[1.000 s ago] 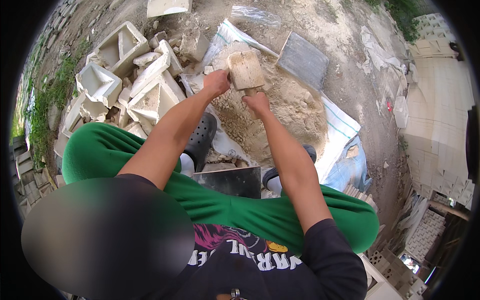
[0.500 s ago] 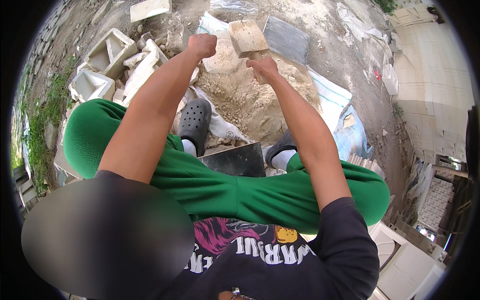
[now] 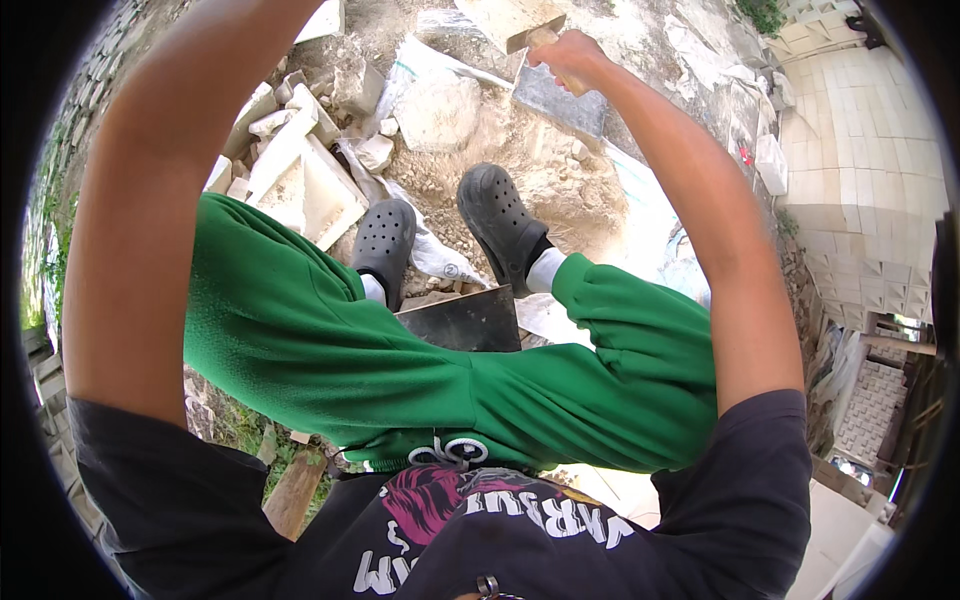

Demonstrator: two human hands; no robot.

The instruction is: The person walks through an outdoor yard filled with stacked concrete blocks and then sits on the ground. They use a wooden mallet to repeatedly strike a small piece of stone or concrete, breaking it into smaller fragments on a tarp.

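My right hand [image 3: 575, 60] is closed around the short handle of a wooden mallet [image 3: 510, 20] with a big blocky head, raised at the top edge, where the picture cuts part of it off. My left forearm reaches up past the upper edge, so that hand lies out of the picture. Below and left of the mallet sits a rough pale lump [image 3: 438, 110] on crumbly tan earth [image 3: 540, 180]. A flat grey slab [image 3: 560, 100] lies just under my right hand.
Broken white mould pieces [image 3: 310, 180] and rubble heap up on the left. My feet in grey clogs [image 3: 505, 215] stand by the earth, with a dark board [image 3: 465, 320] between my legs. White sacking [image 3: 640, 210] spreads at the right. Stacked pale blocks [image 3: 850, 180] stand farther right.
The mallet and my right hand have risen up and to the right. My left hand has gone up out of the picture. My right foot has shifted left onto the earth's near edge.
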